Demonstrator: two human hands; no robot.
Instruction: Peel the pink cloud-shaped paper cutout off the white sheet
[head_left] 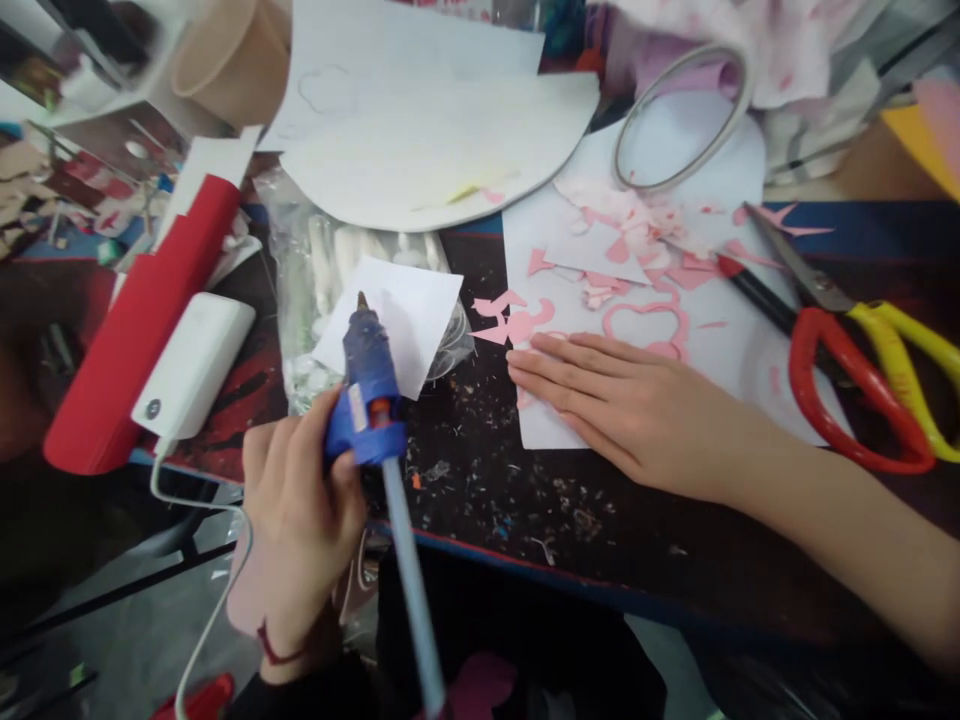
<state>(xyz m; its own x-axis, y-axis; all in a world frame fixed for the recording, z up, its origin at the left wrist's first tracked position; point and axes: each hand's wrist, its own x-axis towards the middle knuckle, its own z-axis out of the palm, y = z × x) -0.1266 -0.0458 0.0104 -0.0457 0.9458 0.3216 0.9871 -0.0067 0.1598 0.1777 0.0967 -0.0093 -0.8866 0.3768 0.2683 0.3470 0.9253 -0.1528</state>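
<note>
My left hand (304,510) is wrapped round a blue glue gun (371,390), whose nozzle points away from me over a small white paper square (397,310). A long glue stick (412,590) sticks out of the gun's rear end. On the right, my right hand (637,410) lies flat, palm down, on a white sheet (555,430) and covers part of some pink paper cut-outs (529,318). Just beyond its knuckles is a pink cloud-shaped outline (679,325). More pink scraps (622,215) are heaped farther back on the sheet.
Red-handled scissors (862,400) and yellow-handled ones lie at the right. A metal ring (735,120) rests behind the scraps. At the left are a red roll (142,330) and a white power bank (196,365) with a cable. A large white board (427,150) spans the back.
</note>
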